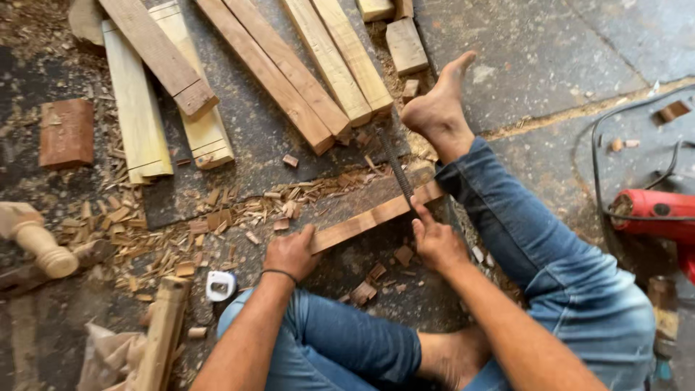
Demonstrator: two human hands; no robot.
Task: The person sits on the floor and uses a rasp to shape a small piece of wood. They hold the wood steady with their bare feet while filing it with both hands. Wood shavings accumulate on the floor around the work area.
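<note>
While gripped at its near end by the left hand (291, 252), reddish flat plank (373, 216) is pinned, dark ridged rasp (395, 168) clasped by right hand (436, 242) fingers, laid across its far end.

Reddish-brown wood strip (369, 219), dark rasp (395, 168), red power tool (655, 215), blue jeans (565, 253).
</note>
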